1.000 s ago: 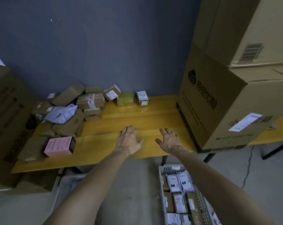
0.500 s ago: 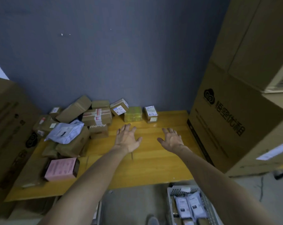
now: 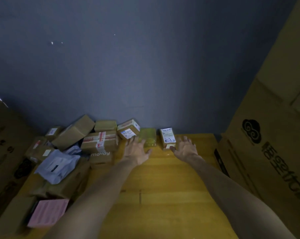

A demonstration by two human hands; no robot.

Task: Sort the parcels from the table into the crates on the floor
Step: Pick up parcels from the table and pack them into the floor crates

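- Head view: both bare arms are being held out over the table [image 3: 163, 187], reaching towards its far edge.
- The left hand [image 3: 136, 150] is being held palm down, with the fingers spread and nothing gripped. Its fingertips are being shown at the near left side of the green box [image 3: 148, 138]; whether they are touching it cannot be told.
- The right hand [image 3: 185, 149] is also being held flat, with the fingers fanned apart and nothing pinched. Its thumb is being shown at the near end of the label box [image 3: 167, 138]; whether it is touching or just beside cannot be told.
- The green box and the label box are being shown side by side at the far edge of the table, against the wall [image 3: 145, 66], with a narrow gap between them.
- The remaining parcels [image 3: 74, 131] are being shown piled at the far left corner and along the left edge.
- A tilted box [image 3: 128, 129] with a white sticker is being shown just left of the green box.
- A taped box [image 3: 100, 141] is being carried on a printed box [image 3: 101, 157].
- A grey bag [image 3: 57, 165] is being shown draped over brown boxes, and a pink box [image 3: 48, 213] is lying towards the near left corner.
- The right edge of the table is being taken up by a big carton [image 3: 266, 152] with dark print on its side.
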